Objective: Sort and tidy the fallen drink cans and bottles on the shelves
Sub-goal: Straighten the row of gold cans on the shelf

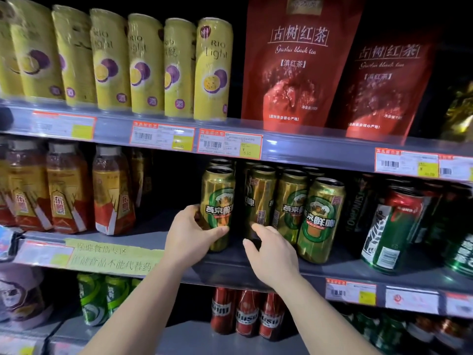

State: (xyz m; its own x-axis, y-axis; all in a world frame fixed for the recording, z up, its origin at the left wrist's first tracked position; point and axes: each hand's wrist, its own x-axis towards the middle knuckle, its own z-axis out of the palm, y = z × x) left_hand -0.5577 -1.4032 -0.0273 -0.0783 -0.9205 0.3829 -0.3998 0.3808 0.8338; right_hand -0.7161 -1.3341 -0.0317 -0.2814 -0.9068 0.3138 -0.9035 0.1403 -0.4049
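You're working the middle shelf [332, 271] now, and your left hand [190, 235] is wrapping around the leftmost gold Yanjing beer can [218, 201], thumb across its lower front and fingers curling behind its left side, so that hand is gripping the can. The can is standing upright at the shelf's front edge, long axis vertical, a dark gap separating it from the next gold can [259, 201] to its right. Your right hand [272, 254] is hovering open just below and in front of that second can, fingers spread and relaxed, holding nothing; whether a fingertip is touching the can, I cannot tell. That second can is sitting with its label turned sideways, while the two gold cans [318, 219] further right are facing forward. So here's the relation that matters: the held can lies directly ahead of your left hand, and the gap it would need to close runs rightward toward your right hand. The right hand is the nearer one for that turned can, which looks like it's wanting a twist to face front.
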